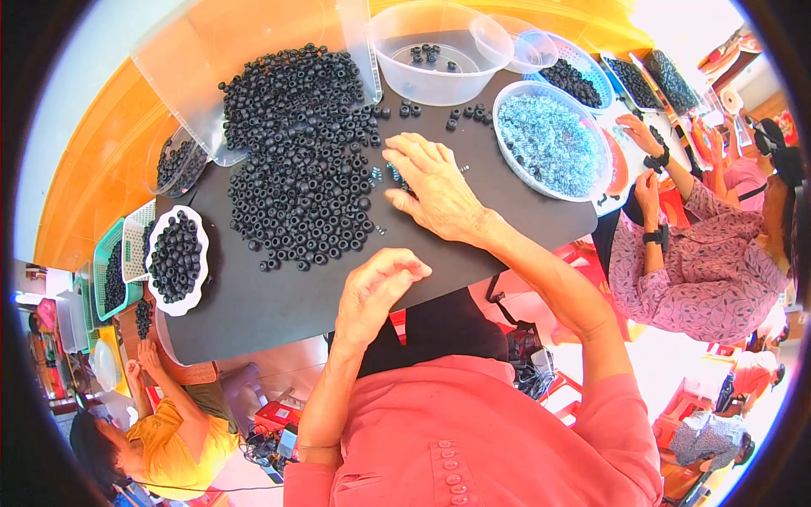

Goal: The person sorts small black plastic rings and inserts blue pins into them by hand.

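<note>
- Right hand: palm down beside heaped black round holed beads.
- Left hand: by dark-grey flat counter, fingers bent.
- Whether either is closed: cannot tell.

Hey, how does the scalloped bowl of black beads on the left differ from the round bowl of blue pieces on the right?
The scalloped bowl has a wavy rim; the round bowl has a smooth one. The scalloped bowl is white, while the round bowl looks see-through. The scalloped bowl holds black beads; the round bowl holds glassy-looking blue pieces. Both contain many small pieces.
</note>
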The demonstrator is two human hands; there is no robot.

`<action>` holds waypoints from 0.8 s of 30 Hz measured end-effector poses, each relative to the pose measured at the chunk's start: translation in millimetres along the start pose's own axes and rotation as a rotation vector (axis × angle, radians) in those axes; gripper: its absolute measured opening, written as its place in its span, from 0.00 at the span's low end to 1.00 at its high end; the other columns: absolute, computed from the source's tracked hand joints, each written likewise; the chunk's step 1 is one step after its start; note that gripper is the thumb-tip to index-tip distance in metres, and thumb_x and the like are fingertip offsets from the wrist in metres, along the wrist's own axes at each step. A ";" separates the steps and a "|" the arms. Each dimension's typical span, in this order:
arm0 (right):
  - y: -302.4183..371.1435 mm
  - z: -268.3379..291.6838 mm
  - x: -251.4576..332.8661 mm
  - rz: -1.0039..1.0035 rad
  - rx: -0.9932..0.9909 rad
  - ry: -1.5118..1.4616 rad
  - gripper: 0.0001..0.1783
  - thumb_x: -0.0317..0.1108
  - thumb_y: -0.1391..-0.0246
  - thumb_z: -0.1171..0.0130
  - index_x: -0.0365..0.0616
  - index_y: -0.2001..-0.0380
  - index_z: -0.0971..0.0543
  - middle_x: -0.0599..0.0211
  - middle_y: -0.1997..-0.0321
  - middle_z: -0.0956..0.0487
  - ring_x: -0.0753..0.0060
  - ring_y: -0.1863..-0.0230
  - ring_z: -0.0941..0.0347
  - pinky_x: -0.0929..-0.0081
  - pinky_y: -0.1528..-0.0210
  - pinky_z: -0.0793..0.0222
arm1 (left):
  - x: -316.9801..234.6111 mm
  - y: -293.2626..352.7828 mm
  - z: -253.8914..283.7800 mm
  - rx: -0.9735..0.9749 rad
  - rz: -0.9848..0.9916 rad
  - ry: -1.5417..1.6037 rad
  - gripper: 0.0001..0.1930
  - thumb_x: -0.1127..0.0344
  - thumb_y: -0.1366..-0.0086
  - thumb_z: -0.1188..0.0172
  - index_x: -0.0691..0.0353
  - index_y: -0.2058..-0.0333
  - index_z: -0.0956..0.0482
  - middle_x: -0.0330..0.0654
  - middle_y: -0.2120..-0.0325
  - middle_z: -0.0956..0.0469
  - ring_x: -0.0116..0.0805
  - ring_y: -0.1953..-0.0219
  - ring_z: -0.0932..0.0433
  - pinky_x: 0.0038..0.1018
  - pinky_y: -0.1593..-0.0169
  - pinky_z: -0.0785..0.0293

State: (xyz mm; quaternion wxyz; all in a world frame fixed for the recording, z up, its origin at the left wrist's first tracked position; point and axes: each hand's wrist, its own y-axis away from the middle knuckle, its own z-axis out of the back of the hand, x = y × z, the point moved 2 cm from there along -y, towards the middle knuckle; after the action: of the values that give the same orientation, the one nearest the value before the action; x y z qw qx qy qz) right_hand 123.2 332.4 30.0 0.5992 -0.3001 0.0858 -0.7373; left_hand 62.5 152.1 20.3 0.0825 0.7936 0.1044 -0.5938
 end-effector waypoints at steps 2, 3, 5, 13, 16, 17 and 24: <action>7.6 -2.6 -0.5 0.031 0.151 0.071 0.35 0.46 0.47 0.40 0.34 0.43 0.34 0.51 0.36 0.38 0.47 0.31 0.47 0.47 0.32 0.53 | 4.5 -3.6 6.6 -0.058 -0.045 0.056 0.10 0.68 0.31 0.48 0.67 0.58 0.24 0.42 0.62 0.21 0.30 0.57 0.23 0.28 0.50 0.27; 9.1 -4.0 -2.6 0.032 0.150 0.074 0.35 0.46 0.47 0.40 0.34 0.43 0.34 0.51 0.36 0.38 0.47 0.31 0.47 0.47 0.32 0.53 | 5.1 -5.3 9.3 -0.056 -0.047 0.057 0.10 0.68 0.31 0.48 0.67 0.58 0.24 0.42 0.62 0.21 0.30 0.57 0.23 0.28 0.50 0.27; 13.0 -6.5 -2.8 0.070 0.172 0.150 0.38 0.50 0.47 0.40 0.33 0.42 0.35 0.49 0.35 0.38 0.47 0.31 0.48 0.47 0.32 0.54 | 6.2 -6.7 16.1 -0.116 -0.037 0.181 0.10 0.68 0.31 0.49 0.67 0.57 0.24 0.42 0.62 0.22 0.32 0.57 0.23 0.30 0.50 0.27; 12.2 -6.3 0.0 0.034 0.187 0.070 0.39 0.53 0.49 0.39 0.35 0.42 0.34 0.46 0.35 0.41 0.46 0.30 0.50 0.49 0.33 0.53 | 4.7 -8.2 29.4 -0.156 -0.029 0.333 0.10 0.69 0.31 0.49 0.66 0.56 0.24 0.47 0.61 0.21 0.37 0.57 0.21 0.33 0.51 0.24; 8.4 -8.0 0.1 0.017 0.137 0.063 0.33 0.48 0.49 0.38 0.40 0.44 0.31 0.49 0.36 0.39 0.47 0.32 0.47 0.50 0.34 0.51 | 2.8 -6.6 41.3 -0.190 -0.078 0.336 0.10 0.69 0.31 0.49 0.67 0.57 0.23 0.46 0.62 0.20 0.37 0.57 0.21 0.34 0.51 0.24; 8.3 -7.6 -1.2 0.017 0.135 0.065 0.33 0.48 0.49 0.38 0.40 0.44 0.31 0.49 0.36 0.39 0.47 0.32 0.47 0.50 0.34 0.51 | 3.7 -6.4 42.5 -0.188 -0.080 0.336 0.10 0.69 0.31 0.49 0.67 0.57 0.23 0.46 0.62 0.20 0.37 0.57 0.21 0.34 0.51 0.24; 6.0 12.6 -32.4 -0.181 -0.312 -0.078 0.13 0.28 0.49 0.42 0.42 0.58 0.23 0.62 0.53 0.25 0.55 0.51 0.30 0.59 0.46 0.39 | 4.2 -4.4 41.7 -0.192 -0.112 0.332 0.10 0.69 0.31 0.49 0.67 0.58 0.23 0.44 0.63 0.22 0.37 0.57 0.21 0.35 0.51 0.24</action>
State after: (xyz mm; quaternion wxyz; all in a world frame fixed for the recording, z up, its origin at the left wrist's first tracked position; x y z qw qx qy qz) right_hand 138.3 364.0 26.2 0.4794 -0.4244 0.1484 -0.7537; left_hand 24.0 146.0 4.4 0.1063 0.8622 0.2166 -0.4455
